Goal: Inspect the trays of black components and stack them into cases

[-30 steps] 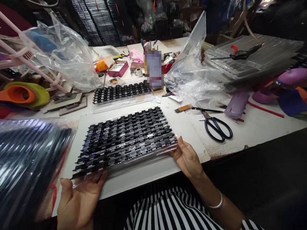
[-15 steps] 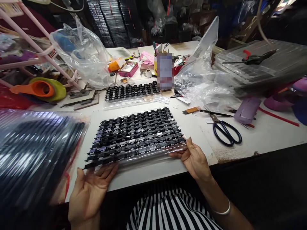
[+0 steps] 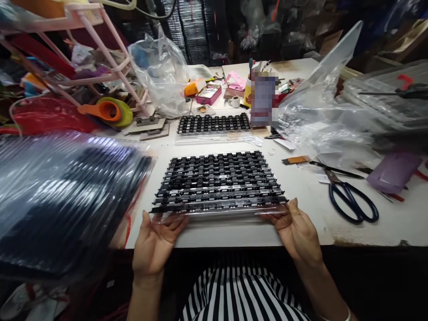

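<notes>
A clear plastic tray [image 3: 219, 182] filled with rows of small black parts lies before me, above the white tabletop's near edge. My left hand [image 3: 154, 243] holds its near left corner, thumb on top and fingers beneath the clear rim. At the near right corner, my right hand [image 3: 298, 232] grips the tray the same way. The fingertips of both hands show partly through the plastic. Behind it sits a second tray of black parts [image 3: 214, 123] with a clear front strip. What the small parts are, I cannot make out.
A tall stack of plastic-wrapped dark trays [image 3: 67, 200] stands left. Blue-handled scissors [image 3: 353, 203] and an orange cutter [image 3: 296, 159] lie right. Behind are crumpled clear bags [image 3: 317, 116], a pixelated upright item [image 3: 263, 100], a pink box [image 3: 209, 94] and a pink rack [image 3: 110, 49].
The view has turned leftward and levelled, so the table's things appear further right. Both hands keep their hold on the tray's near corners.
</notes>
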`<act>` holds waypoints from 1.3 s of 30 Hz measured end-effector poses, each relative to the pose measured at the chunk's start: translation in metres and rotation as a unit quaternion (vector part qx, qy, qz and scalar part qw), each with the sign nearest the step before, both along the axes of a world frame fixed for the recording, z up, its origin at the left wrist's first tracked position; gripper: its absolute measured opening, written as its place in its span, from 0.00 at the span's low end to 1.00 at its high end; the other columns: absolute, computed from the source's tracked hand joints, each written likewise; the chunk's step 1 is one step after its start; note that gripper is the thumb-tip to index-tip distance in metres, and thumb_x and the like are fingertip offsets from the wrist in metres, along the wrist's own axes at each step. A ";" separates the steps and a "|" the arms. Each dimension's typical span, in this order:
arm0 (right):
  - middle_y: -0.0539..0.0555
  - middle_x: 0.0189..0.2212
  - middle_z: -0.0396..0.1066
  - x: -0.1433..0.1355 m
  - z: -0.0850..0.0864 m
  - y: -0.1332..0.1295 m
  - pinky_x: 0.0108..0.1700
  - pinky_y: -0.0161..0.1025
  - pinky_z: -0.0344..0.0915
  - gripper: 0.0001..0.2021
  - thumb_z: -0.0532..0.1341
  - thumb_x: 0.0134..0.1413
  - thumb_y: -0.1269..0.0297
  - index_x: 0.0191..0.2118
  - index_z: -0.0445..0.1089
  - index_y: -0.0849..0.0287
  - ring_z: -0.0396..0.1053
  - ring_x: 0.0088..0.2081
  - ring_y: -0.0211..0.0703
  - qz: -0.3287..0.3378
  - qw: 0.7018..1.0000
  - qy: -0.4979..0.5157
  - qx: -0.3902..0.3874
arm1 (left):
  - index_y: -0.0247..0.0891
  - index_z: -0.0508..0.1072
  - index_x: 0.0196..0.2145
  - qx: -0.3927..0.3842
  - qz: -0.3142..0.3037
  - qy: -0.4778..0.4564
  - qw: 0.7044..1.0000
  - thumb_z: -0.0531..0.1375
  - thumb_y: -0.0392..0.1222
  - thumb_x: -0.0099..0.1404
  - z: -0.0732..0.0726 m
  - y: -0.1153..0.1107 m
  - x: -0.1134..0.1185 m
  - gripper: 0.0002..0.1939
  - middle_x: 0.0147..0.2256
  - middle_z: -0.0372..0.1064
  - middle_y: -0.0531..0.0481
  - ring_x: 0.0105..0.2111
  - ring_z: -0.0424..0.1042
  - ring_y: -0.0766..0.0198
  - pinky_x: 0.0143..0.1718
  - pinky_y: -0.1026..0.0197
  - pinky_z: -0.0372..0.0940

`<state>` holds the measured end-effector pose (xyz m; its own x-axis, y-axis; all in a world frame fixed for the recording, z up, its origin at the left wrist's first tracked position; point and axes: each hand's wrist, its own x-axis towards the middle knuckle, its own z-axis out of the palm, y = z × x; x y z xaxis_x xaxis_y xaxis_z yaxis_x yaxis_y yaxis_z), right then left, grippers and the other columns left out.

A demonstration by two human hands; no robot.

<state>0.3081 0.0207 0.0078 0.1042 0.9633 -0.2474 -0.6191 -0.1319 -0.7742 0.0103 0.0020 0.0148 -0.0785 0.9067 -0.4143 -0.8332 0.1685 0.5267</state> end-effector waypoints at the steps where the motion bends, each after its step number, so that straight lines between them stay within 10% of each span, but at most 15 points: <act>1: 0.57 0.34 0.78 0.000 -0.001 0.000 0.42 0.44 0.73 0.15 0.61 0.56 0.53 0.34 0.75 0.61 0.75 0.37 0.45 -0.003 1.000 -0.001 0.001 | 0.41 0.77 0.41 0.005 -0.002 0.000 1.000 0.40 0.50 0.70 -0.001 -0.001 0.000 0.26 0.38 0.77 0.41 0.44 0.74 0.52 0.50 0.41 0.63; 22: 0.58 0.30 0.77 -0.004 -0.006 0.000 0.33 0.38 0.74 0.20 0.60 0.55 0.47 0.31 0.75 0.61 0.76 0.32 0.44 -0.036 0.997 -0.075 -0.006 | 0.43 0.76 0.40 0.069 -0.045 0.005 0.997 0.45 0.52 0.70 -0.001 -0.004 -0.003 0.22 0.40 0.77 0.44 0.44 0.74 0.51 0.50 0.47 0.63; 39: 0.56 0.24 0.76 0.002 -0.008 0.003 0.28 0.38 0.71 0.20 0.56 0.58 0.49 0.29 0.76 0.60 0.73 0.25 0.44 -0.025 0.987 -0.152 0.043 | 0.35 0.72 0.36 -0.028 0.021 0.084 0.996 0.51 0.43 0.66 0.018 0.005 0.006 0.13 0.32 0.77 0.40 0.34 0.77 0.47 0.34 0.49 0.72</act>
